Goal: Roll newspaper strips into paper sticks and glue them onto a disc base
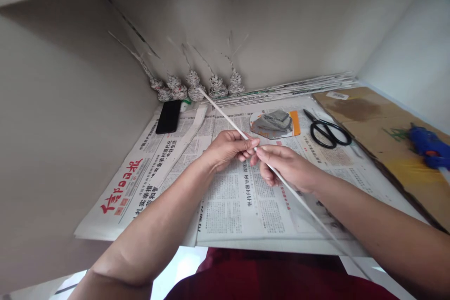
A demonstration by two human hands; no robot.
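A slender white rod (pixel 225 115), its near end blurred, is pinched by the right hand (pixel 290 165) and left hand (pixel 229 150), curled fingers (pixel 269 176) partly hidden, above printed newspaper (pixel 228 218), its far tip seen against knobbly, coiled-paper gourd shapes (pixel 218 86).

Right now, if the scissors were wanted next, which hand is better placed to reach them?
Likely the right hand: the black scissors lie on its side, nearer to it than to the left hand. Both hands hold the white stick, though.

The head camera looks forward — down over both hands (pixel 230 149) (pixel 286 164).
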